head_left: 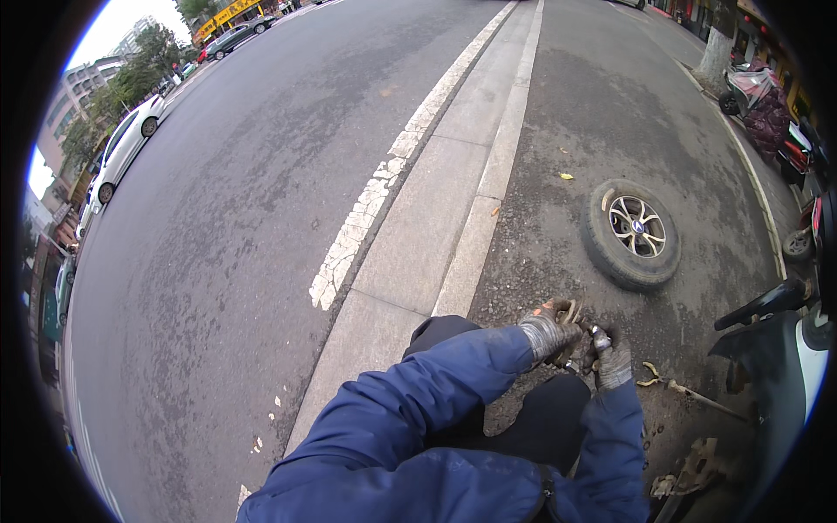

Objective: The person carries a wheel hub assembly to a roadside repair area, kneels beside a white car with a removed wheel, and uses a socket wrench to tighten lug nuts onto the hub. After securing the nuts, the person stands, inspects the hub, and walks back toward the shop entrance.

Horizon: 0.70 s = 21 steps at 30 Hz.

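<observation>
My left hand [551,329], in a dirty grey glove, has its fingers bent round a small dark metal piece that I cannot make out, above my bent knees. Just right of it, my gloved right hand [610,359] is closed on a small shiny metal piece [601,337], also too small to name. Pliers with yellow handles [649,375] lie on the asphalt beside my right hand, along with a long metal bar [706,397]. A worn metal tool [697,466] lies lower right. A loose wheel with a silver-spoked rim [609,260] lies flat ahead of me.
A white-and-black vehicle [785,375] stands close at my right. Parked scooters [767,105] and a tree [715,52] line the right kerb. A concrete strip [410,227] and painted line run along my left, beside a road with cars [126,139] on its far side.
</observation>
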Each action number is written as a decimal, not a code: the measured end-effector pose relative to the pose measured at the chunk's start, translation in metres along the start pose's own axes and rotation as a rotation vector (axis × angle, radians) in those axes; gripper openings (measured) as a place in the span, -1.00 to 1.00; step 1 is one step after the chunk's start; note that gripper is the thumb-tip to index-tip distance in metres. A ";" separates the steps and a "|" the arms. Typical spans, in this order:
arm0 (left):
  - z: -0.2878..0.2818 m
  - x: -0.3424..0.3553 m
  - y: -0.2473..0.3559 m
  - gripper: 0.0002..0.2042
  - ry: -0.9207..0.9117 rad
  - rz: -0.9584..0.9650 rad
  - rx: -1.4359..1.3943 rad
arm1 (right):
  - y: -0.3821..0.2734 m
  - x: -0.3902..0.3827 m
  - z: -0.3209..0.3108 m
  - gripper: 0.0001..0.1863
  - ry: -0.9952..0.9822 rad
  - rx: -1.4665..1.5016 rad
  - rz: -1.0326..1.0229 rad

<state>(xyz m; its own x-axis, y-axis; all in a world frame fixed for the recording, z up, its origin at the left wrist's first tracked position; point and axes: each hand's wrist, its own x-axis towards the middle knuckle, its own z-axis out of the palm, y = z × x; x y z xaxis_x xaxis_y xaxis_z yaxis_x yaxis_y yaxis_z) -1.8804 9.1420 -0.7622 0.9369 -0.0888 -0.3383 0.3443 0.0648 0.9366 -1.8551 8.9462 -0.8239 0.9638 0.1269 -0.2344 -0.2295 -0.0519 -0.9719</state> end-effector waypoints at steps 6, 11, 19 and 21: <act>0.021 0.008 0.003 -0.41 0.023 -0.063 -0.012 | -0.009 -0.001 -0.005 -0.69 -0.009 0.080 0.187; 0.009 0.008 0.012 -0.40 0.007 -0.076 -0.080 | -0.014 0.003 -0.005 -0.61 -0.093 0.052 0.116; 0.010 0.011 0.015 -0.39 0.012 -0.104 -0.018 | -0.014 0.004 -0.005 -0.57 -0.091 0.078 0.174; 0.013 0.012 0.012 -0.39 0.074 -0.081 0.011 | -0.014 0.004 -0.004 -0.58 -0.078 0.087 0.160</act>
<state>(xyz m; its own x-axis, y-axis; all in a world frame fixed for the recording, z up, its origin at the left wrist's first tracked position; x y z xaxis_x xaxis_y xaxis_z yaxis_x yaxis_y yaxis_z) -1.8661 9.1292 -0.7537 0.9081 -0.0197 -0.4183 0.4188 0.0489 0.9068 -1.8478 8.9436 -0.8113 0.9015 0.2008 -0.3835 -0.3929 0.0078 -0.9195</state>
